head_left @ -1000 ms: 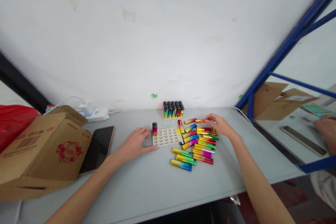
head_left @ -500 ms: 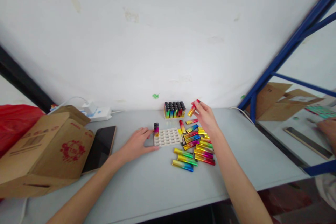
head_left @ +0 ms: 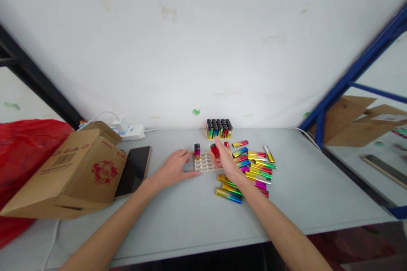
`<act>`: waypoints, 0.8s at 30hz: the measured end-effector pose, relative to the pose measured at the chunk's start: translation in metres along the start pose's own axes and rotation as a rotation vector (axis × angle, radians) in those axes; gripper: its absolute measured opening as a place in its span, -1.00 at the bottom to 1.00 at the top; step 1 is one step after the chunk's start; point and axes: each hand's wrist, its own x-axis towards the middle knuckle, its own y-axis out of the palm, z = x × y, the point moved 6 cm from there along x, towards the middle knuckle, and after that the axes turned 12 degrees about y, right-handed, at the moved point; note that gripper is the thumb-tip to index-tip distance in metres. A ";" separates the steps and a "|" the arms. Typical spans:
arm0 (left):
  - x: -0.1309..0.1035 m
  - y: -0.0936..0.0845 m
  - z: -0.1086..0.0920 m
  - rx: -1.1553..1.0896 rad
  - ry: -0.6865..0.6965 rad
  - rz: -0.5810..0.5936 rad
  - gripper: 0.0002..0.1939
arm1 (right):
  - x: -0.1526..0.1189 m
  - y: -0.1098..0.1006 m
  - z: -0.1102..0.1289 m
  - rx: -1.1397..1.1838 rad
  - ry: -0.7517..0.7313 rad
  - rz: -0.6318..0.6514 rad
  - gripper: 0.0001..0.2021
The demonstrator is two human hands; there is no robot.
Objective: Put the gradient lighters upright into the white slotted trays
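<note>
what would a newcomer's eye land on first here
Probably the scattered shiny multicoloured lighters, lying on the grey table right of the white slotted tray. Next, the bright red plastic bag beside the brown cardboard box at far left. Then the right hand, holding a red, black-topped lighter at the tray.

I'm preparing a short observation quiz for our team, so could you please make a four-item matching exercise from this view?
Column 1
1. Right hand
2. Smartphone
3. Packed block of lighters
4. Left hand

Column 2
A. Standing upright near the wall
B. Thumb and fingers spread at the left end of the white tray
C. Gripping a red lighter
D. Lying flat beside the cardboard box

Right pairs: 1-C, 2-D, 3-A, 4-B
</note>
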 end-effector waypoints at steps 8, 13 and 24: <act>-0.001 -0.001 -0.002 0.004 -0.005 0.015 -0.33 | -0.001 0.002 -0.005 -0.076 -0.011 -0.135 -0.45; -0.001 -0.001 -0.002 0.001 -0.012 0.015 -0.33 | -0.001 -0.001 -0.004 -0.073 -0.048 -0.146 -0.40; -0.001 0.000 0.000 -0.023 -0.010 0.006 -0.32 | -0.002 -0.004 -0.002 -0.109 -0.094 -0.168 -0.46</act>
